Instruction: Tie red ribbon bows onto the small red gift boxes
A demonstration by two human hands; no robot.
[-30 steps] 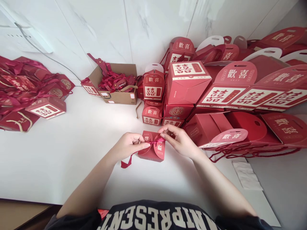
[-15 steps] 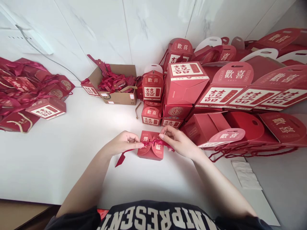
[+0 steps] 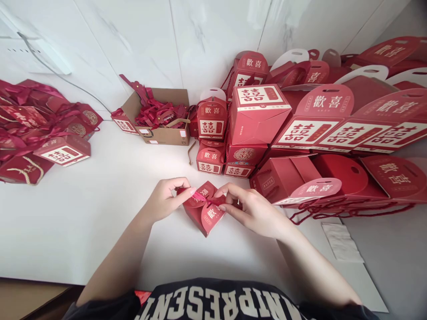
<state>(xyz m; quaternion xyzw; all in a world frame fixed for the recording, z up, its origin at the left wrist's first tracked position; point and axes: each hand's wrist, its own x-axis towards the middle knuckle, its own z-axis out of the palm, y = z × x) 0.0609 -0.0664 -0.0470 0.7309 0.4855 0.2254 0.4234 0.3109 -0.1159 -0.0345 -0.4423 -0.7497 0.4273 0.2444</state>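
Gift box (image 3: pixel 204 216), small and red, sits tilted on the white table (image 3: pixel 100 213), between my hands. Left hand (image 3: pixel 165 201): thumb and forefinger closed tight on the red ribbon (image 3: pixel 199 197) at the box's 10 o'clock. Right hand (image 3: pixel 255 212): fingertips pinched on the same ribbon at 2 o'clock. Cardboard carton (image 3: pixel 167 133) of ribbons lies at 11 o'clock, stacked red boxes (image 3: pixel 260 113) at 1 o'clock.

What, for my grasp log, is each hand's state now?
Left hand: closed, pinching the red ribbon on the small red box.
Right hand: closed, pinching the same ribbon.
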